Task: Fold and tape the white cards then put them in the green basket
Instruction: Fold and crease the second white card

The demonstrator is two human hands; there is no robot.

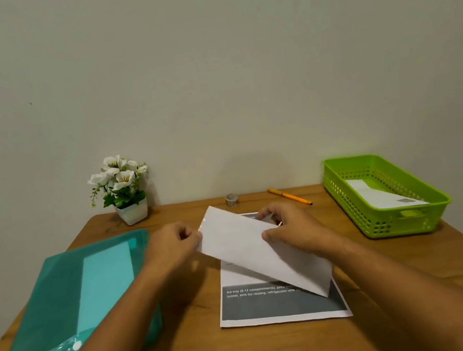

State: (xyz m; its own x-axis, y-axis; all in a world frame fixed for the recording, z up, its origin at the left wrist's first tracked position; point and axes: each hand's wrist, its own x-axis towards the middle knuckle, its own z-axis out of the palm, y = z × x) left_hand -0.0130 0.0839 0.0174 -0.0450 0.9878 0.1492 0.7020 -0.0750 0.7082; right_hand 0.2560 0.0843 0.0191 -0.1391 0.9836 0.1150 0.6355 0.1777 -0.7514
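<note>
A folded white card (244, 243) is held tilted above the middle of the table. My left hand (171, 246) pinches its left edge. My right hand (288, 227) grips its upper right part, thumb on the front face. The card's lower right corner points down towards a printed sheet (279, 305). The green basket (386, 229) stands at the right of the table and holds one folded white card (380, 196) with a small grey piece on it. A small roll of tape (232, 199) sits near the back edge of the table.
A teal plastic folder (70, 300) with a pale sheet inside lies at the left, under my left forearm. A white pot of white flowers (124, 190) stands at the back left. An orange pen (289, 196) lies behind my right hand. The wall is close behind the table.
</note>
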